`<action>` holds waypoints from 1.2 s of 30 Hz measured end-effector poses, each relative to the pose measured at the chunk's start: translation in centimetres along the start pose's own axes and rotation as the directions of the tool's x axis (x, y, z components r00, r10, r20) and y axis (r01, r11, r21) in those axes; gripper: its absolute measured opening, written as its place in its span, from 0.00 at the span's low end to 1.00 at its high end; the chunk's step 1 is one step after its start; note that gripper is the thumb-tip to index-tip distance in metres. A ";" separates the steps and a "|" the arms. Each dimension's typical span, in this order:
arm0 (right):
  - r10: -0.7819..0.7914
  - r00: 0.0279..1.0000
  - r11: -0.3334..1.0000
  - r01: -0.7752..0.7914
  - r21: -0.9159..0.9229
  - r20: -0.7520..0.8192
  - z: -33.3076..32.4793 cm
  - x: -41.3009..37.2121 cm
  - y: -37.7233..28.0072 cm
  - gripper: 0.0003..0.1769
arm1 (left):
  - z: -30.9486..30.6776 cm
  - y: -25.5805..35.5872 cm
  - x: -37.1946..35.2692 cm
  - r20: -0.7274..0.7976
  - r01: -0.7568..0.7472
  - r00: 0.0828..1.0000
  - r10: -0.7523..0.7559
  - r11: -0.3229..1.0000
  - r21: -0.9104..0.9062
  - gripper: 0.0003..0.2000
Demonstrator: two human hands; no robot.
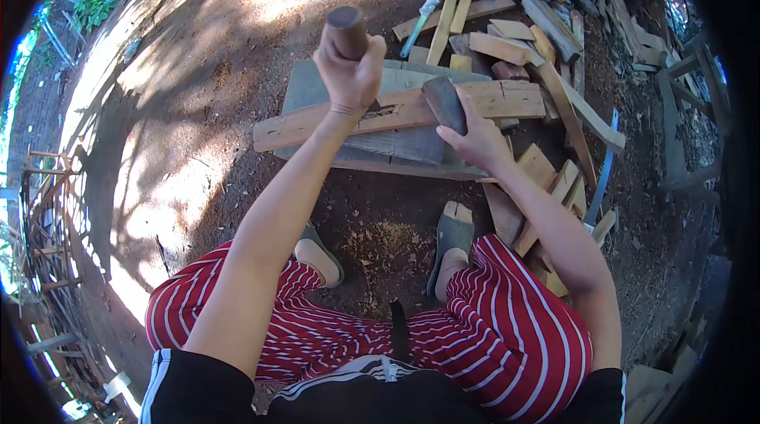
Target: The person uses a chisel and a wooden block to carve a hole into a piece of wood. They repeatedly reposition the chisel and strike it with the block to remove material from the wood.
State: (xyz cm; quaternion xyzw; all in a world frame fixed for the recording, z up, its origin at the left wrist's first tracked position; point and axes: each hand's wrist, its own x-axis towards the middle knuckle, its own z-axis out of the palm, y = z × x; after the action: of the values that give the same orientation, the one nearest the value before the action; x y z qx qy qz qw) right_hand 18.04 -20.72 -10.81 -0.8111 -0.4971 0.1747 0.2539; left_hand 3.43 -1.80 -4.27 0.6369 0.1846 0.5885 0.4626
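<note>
My left hand (350,79) is wrapped round the thick wooden handle of a chisel (346,32), whose round butt faces up at me. Most of the blade is hidden behind the hand and wrist. Below it lies a long wooden plank (317,125) with a dark, rough slot (385,111) cut in its face. My right hand (480,141) grips a dark, worn mallet (446,105) over the right part of the plank; its handle is hidden by the fingers. Mallet and chisel are apart.
The plank rests across a low bench of grey boards (412,147). Offcuts (503,48) are piled at the right, with a blue-handled tool (419,24) and a blue saw-like strip (606,167). Wood shavings (388,242) lie between my sandalled feet (455,234).
</note>
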 end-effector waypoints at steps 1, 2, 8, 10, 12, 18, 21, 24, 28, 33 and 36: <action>-0.026 1.000 0.998 0.026 0.051 0.001 -0.6 1.0 -0.4 0.46 | 0.0 -0.2 0.2 -0.008 -0.012 1.000 0.012 1.000 0.000 0.07; -0.043 0.999 0.992 0.043 0.119 -0.007 -1.6 2.2 -0.6 0.46 | 0.0 -0.6 0.4 -0.005 -0.020 1.000 0.020 0.999 0.033 0.08; -0.328 0.879 0.816 0.449 0.364 -0.347 -16.8 2.5 -18.1 0.41 | 0.2 -0.3 0.5 -0.006 -0.102 0.995 0.104 0.981 0.164 0.10; -0.607 0.558 0.261 0.813 0.521 -0.566 -18.2 1.2 -22.5 0.48 | 0.4 0.0 0.5 -0.046 -0.021 0.999 0.027 0.993 0.117 0.09; -0.638 0.726 0.676 0.687 0.265 -0.256 -15.3 2.0 -21.0 0.40 | 0.2 -1.4 0.3 -0.038 -0.079 0.996 0.083 0.992 0.096 0.09; -0.582 0.813 0.812 0.583 -0.021 0.031 -17.3 2.9 -22.8 0.33 | 0.3 0.3 0.0 -0.060 -0.059 0.996 0.067 0.989 0.136 0.10; -0.840 0.385 0.447 0.891 -0.083 -0.382 -16.3 3.3 -22.1 0.47 | 0.0 0.1 -0.2 -0.009 0.033 0.999 -0.032 0.980 0.198 0.12; -0.357 0.927 0.930 0.364 -0.045 0.113 -13.4 4.1 -20.3 0.37 | 0.4 -0.1 0.0 -0.035 -0.019 0.999 0.020 0.999 0.027 0.14; -0.520 0.826 0.839 0.542 0.051 -0.215 -17.9 3.7 -23.0 0.44 | 0.4 0.2 -0.1 -0.062 -0.109 0.991 0.120 0.981 0.160 0.08; -0.492 0.871 0.868 0.491 -0.076 -0.002 -12.6 4.8 -19.7 0.45 | 0.5 -0.8 0.2 -0.030 -0.100 0.994 0.105 0.986 0.131 0.07; -0.252 0.940 0.950 0.285 -0.127 0.230 -15.3 3.7 -21.2 0.45 | 0.9 0.8 0.4 -0.099 -0.155 0.982 0.159 0.987 0.044 0.08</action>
State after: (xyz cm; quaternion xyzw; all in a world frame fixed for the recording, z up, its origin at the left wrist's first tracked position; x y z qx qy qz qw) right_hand 12.66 -13.10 13.91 -0.7300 -0.6398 0.1831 0.1559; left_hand 4.07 -2.25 -3.29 0.6269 0.1678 0.6514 0.3930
